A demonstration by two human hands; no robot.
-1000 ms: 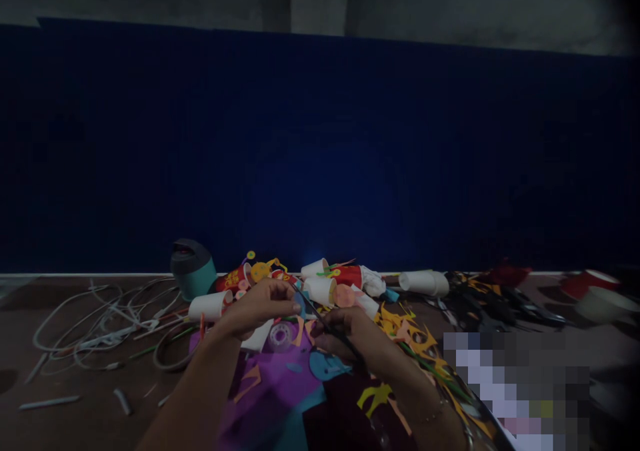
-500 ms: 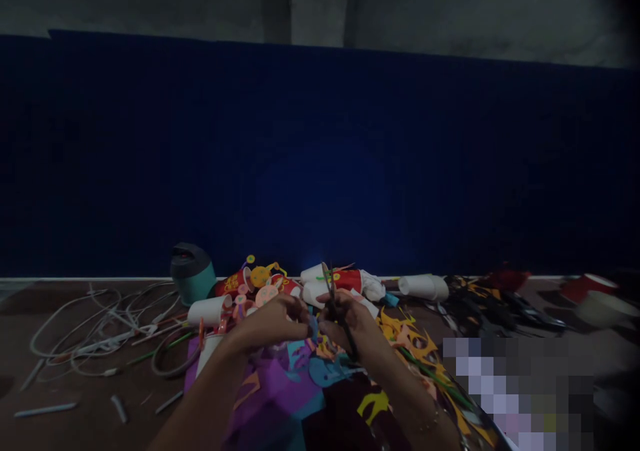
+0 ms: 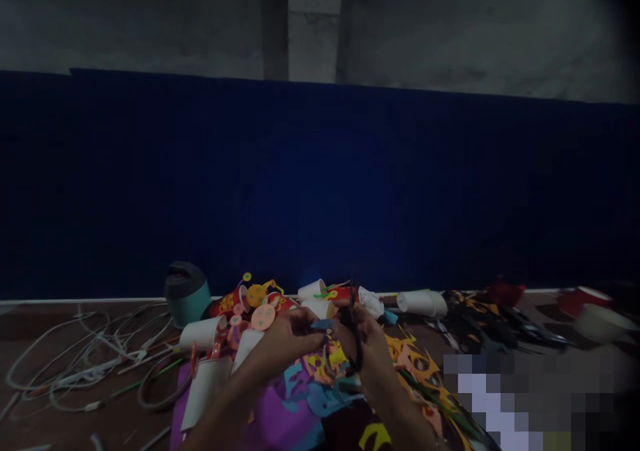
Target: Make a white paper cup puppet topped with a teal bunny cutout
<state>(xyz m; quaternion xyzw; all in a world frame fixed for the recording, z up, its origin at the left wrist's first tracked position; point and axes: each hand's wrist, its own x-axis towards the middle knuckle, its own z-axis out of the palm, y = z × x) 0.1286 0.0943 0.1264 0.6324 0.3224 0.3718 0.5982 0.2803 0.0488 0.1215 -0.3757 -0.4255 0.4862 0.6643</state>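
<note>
Near the middle of the table my left hand [image 3: 295,331] pinches a small blue piece of paper [image 3: 325,324] between thumb and fingers. Close to its right, my right hand [image 3: 367,338] is closed on dark scissors [image 3: 356,324], whose blades point up and away. Under both hands lie purple paper [image 3: 275,414], light blue cut paper [image 3: 327,398] and yellow and orange scraps. Just beyond the left hand is a pink paper rabbit face [image 3: 263,313].
White cups [image 3: 207,388] and a teal container [image 3: 187,294] stand at the left, beside tangled white cables [image 3: 95,364]. Stacked white cups [image 3: 423,303] lie at the back right, near orange scraps [image 3: 417,358]. A blue partition [image 3: 320,184] rises behind the table.
The view has tilted up slightly. My hands have moved a little apart, the blue piece now shows more clearly in the left fingers, and the scissors stand more upright.
</note>
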